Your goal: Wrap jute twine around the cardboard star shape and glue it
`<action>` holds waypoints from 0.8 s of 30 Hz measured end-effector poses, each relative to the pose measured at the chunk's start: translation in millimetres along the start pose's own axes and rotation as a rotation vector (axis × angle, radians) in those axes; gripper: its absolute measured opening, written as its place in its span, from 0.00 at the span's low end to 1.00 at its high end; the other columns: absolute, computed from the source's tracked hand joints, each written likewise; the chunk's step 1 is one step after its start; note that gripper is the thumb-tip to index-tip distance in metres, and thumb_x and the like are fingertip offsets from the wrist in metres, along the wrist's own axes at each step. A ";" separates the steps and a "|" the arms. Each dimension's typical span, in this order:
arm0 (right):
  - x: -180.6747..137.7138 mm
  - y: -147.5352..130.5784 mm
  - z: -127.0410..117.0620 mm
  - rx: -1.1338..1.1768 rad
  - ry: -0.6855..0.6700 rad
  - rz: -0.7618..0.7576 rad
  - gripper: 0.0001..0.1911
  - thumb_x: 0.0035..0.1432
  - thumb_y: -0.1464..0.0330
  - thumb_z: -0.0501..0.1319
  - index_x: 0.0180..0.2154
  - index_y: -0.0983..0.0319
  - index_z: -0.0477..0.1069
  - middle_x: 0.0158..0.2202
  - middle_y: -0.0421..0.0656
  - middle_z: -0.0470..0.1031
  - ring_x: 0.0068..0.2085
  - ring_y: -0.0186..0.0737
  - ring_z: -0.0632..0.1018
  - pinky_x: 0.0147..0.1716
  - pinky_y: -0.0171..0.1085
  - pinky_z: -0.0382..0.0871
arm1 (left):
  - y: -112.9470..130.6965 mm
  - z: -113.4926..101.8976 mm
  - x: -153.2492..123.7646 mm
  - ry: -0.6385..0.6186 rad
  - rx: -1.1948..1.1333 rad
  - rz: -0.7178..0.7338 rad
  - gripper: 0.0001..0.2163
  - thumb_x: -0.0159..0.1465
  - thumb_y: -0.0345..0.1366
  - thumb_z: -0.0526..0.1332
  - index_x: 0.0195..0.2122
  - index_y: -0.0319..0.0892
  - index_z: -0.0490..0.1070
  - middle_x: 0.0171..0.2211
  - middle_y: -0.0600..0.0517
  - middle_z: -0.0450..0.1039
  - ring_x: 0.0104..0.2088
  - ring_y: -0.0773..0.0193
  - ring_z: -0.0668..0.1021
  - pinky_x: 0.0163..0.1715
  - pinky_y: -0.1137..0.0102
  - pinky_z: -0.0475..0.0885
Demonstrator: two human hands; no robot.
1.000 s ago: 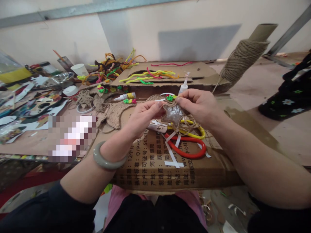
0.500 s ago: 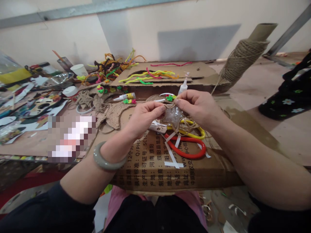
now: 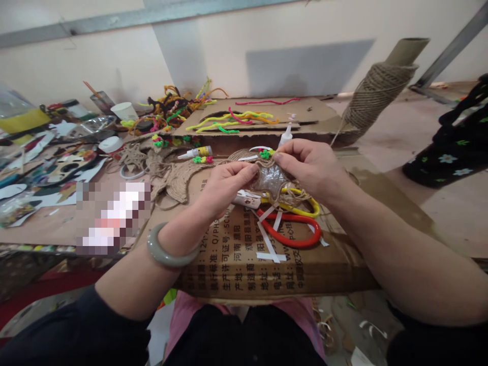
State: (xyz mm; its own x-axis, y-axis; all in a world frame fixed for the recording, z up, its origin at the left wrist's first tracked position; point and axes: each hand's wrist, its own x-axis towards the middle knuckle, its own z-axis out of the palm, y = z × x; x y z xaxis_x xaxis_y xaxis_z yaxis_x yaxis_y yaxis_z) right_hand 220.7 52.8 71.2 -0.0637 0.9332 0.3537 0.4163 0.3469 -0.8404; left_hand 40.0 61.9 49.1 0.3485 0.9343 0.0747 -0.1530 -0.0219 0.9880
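One twine-edged star (image 3: 272,180) is held over one pair of scissors (image 3: 297,245), the left hand (image 3: 229,189) pinching its left edge between thumb and fingers, the right hand (image 3: 309,165) clamped on its upper right edge. Beyond the scissors are two bottles, one upright bottle (image 3: 285,137) and one lying bottle (image 3: 200,152) to the left; one twine spool (image 3: 381,96) stands to the scissors' far right, and one cardboard (image 3: 331,274) lies beneath them.

Star (image 3: 271,178) has clear centre, brown edge. Scissors (image 3: 293,244) show one red, one yellow handle. Cardboard (image 3: 331,274) is brown, black print. Bangle (image 3: 168,259) is grey-green. Right-edge item (image 3: 434,165) is black, white-and-green floral. Twine cone (image 3: 381,94) is tan.
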 end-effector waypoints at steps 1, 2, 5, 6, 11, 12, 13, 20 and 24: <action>0.2 0.1 -0.2 0.000 0.001 0.000 0.08 0.56 0.65 0.61 0.28 0.62 0.71 0.21 0.37 0.67 0.25 0.31 0.65 0.26 0.36 0.57 | 0.2 0.0 -0.2 -0.003 -0.003 0.012 0.18 0.52 0.50 0.71 0.25 0.39 0.75 0.21 0.56 0.67 0.23 0.74 0.64 0.23 0.74 0.58; 0.3 0.1 -0.4 0.001 0.002 -0.002 0.08 0.56 0.65 0.61 0.28 0.62 0.71 0.21 0.36 0.67 0.25 0.31 0.65 0.26 0.36 0.57 | 0.4 0.0 -0.5 -0.009 -0.005 0.019 0.18 0.53 0.51 0.70 0.25 0.39 0.75 0.22 0.55 0.67 0.23 0.73 0.64 0.23 0.74 0.59; 0.6 0.1 -0.6 0.002 -0.001 -0.008 0.08 0.55 0.65 0.61 0.27 0.62 0.71 0.21 0.36 0.66 0.25 0.31 0.64 0.26 0.35 0.57 | 1.7 0.2 -1.5 -0.019 0.014 -0.002 0.15 0.53 0.48 0.70 0.27 0.39 0.76 0.23 0.55 0.69 0.24 0.73 0.66 0.25 0.74 0.61; 0.5 -0.1 -0.4 0.000 -0.002 -0.006 0.08 0.55 0.66 0.61 0.27 0.62 0.71 0.21 0.36 0.66 0.24 0.30 0.64 0.26 0.35 0.57 | 2.1 0.2 -1.7 -0.014 0.033 -0.017 0.14 0.52 0.46 0.71 0.27 0.39 0.76 0.23 0.55 0.69 0.24 0.72 0.67 0.25 0.74 0.61; 0.1 -0.6 1.7 -0.019 -0.013 0.000 0.08 0.55 0.66 0.61 0.27 0.62 0.71 0.20 0.36 0.65 0.24 0.30 0.63 0.25 0.35 0.57 | 2.7 0.6 -1.4 0.024 0.107 -0.011 0.09 0.52 0.39 0.69 0.26 0.39 0.73 0.21 0.57 0.67 0.22 0.73 0.66 0.23 0.74 0.60; 0.2 -0.5 1.9 -0.023 -0.014 -0.001 0.08 0.55 0.66 0.61 0.27 0.62 0.71 0.20 0.36 0.65 0.24 0.30 0.63 0.25 0.35 0.57 | 2.4 0.7 -1.2 0.028 0.108 -0.009 0.09 0.52 0.38 0.69 0.25 0.39 0.72 0.21 0.57 0.67 0.22 0.73 0.65 0.23 0.74 0.60; 0.3 -0.4 2.0 -0.024 -0.012 -0.001 0.08 0.55 0.66 0.61 0.27 0.63 0.71 0.20 0.36 0.65 0.24 0.30 0.63 0.25 0.35 0.57 | 2.1 0.7 -0.9 0.030 0.104 -0.010 0.09 0.52 0.38 0.69 0.25 0.39 0.73 0.21 0.57 0.67 0.22 0.73 0.65 0.23 0.74 0.60; 0.3 -0.1 0.8 0.007 0.010 0.024 0.08 0.55 0.66 0.61 0.27 0.62 0.71 0.21 0.36 0.66 0.23 0.30 0.63 0.25 0.35 0.57 | 2.9 1.2 -1.7 0.021 0.046 -0.039 0.13 0.51 0.45 0.70 0.28 0.39 0.76 0.22 0.55 0.69 0.23 0.72 0.67 0.25 0.74 0.60; 0.8 -0.1 1.5 0.006 0.006 0.015 0.07 0.55 0.66 0.61 0.27 0.62 0.71 0.20 0.36 0.65 0.23 0.30 0.63 0.24 0.35 0.56 | 4.5 2.7 -2.4 0.018 0.094 -0.060 0.09 0.50 0.38 0.70 0.26 0.39 0.74 0.22 0.56 0.70 0.23 0.72 0.68 0.27 0.73 0.63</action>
State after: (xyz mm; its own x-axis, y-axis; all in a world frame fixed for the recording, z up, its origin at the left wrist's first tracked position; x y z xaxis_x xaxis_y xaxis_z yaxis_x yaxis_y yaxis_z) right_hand 219.3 53.6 70.9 -0.0521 0.9377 0.3436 0.4114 0.3336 -0.8482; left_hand 41.0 58.6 53.7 0.3373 0.9413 0.0137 -0.0446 0.0015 0.9990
